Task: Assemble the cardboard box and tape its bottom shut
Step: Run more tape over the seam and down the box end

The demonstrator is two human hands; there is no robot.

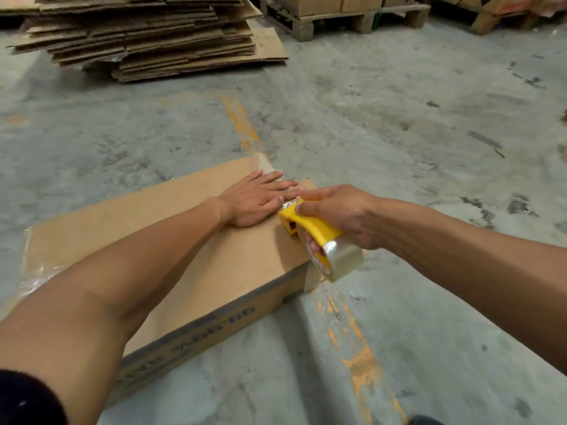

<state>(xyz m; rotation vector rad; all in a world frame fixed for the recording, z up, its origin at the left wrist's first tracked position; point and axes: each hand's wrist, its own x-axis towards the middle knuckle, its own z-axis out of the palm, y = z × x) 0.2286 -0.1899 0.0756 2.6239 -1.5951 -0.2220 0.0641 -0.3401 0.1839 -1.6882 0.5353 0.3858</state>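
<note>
1. Cardboard is the stuff in play in the head view: the box [171, 240] is lying on the concrete floor [399, 118] in the lower left and centre of the frame, its flaps facing up.

2. Left hand [257, 200] is pressing flat on the flaps near the far edge, fingers straight and spread, grasping nothing.

3. Right hand [340, 216] is gripping the yellow dispenser [310, 223], fingers curled round its handle and through the tape roll [340, 260], with the nose touching the box at the right edge of the top.

4. Clear tape [264, 162] is showing glossy at the far corner beyond the left fingertips, and a strip is running down the near right side.

5. Handling, as a judgement: the box is probably light and hollow, so the flaps will likely give under hard pressure; holding close to the seam seems wise. Tape is thin and clingy and may wrinkle.

6. Room: bare floor is lying open to the right and ahead; flat cardboard stack [138, 35] and pallets [352, 16] are sitting well apart at the top.
</note>
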